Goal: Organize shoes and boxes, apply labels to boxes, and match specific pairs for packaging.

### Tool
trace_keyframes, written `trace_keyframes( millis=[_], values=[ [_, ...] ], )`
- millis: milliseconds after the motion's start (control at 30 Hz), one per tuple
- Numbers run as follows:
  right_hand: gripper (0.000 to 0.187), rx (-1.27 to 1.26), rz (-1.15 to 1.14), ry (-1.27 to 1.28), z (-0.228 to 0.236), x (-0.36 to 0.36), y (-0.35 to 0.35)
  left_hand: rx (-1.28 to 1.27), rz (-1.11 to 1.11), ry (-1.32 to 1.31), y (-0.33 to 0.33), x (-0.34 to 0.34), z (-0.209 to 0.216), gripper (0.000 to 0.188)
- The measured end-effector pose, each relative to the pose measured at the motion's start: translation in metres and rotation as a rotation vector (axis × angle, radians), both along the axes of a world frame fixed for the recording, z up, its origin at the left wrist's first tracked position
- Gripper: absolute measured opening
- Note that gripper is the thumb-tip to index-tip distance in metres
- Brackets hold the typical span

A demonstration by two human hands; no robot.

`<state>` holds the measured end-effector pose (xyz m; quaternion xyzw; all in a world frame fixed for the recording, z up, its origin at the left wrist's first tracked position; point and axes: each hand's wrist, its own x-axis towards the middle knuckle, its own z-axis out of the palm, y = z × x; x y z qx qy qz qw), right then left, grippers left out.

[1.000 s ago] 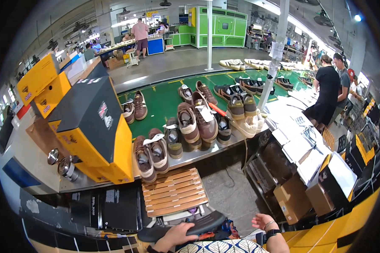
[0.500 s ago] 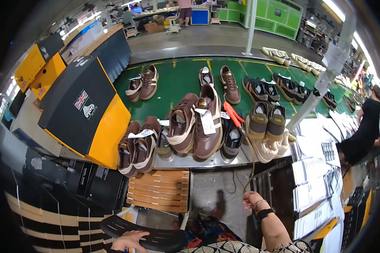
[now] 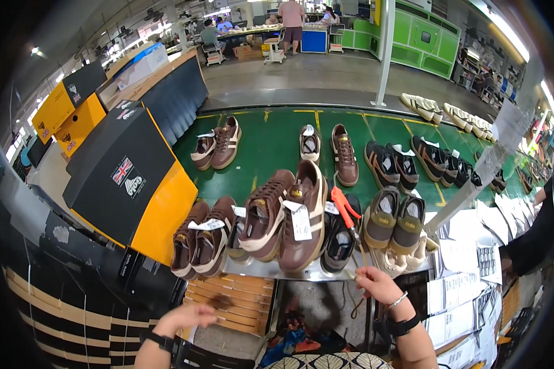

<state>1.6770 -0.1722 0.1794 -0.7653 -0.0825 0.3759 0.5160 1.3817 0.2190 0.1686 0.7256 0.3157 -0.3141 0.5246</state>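
A long green surface marked with yellow lines is spread across the middle of the scene, bordered in front by a metal edge. On its left, a large black-and-yellow cardboard shoebox is stood tilted, its lid shut. On the right, printed white paper sheets are spread. Below the front edge, a slatted wooden seat is seen.

Shoes are set out mostly in pairs. At front centre, a brown leather pair with cream stripes is propped higher than its neighbours; a matching brown pair with cream toes is placed to its left. To its right, an olive-brown pair is rested on cream shoes. The laying out in pairs looks largely done; no shoe is seen inside a box, and none is held.

The left hand is held over the seat, its fingers loosely extended and nothing seen in them. The right hand is held just in front of the metal edge, its fingers drawn together beside a thin brown cord; whether the cord is gripped cannot be told. The cord is hung over the edge, below an orange-handled metal hand tool leaned among the shoes. White paper tags are attached to several shoes; whether every pair is tagged cannot be told.
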Motion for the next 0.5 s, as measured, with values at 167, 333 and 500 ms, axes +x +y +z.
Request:
trace_keyframes(
  millis=[167,333,500],
  values=[
    [0.026,0.011,0.191,-0.666,0.083,0.043,0.078,0.168,0.163,-0.569,0.053,0.131,0.065,0.032],
    [0.026,-0.144,0.273,-0.835,0.123,0.082,0.146,0.398,0.189,-0.694,0.14,0.249,0.065,0.038],
    [0.028,-0.153,0.457,-0.988,0.114,0.113,0.215,0.666,0.295,-0.533,0.237,0.328,0.014,0.049]
  ],
)
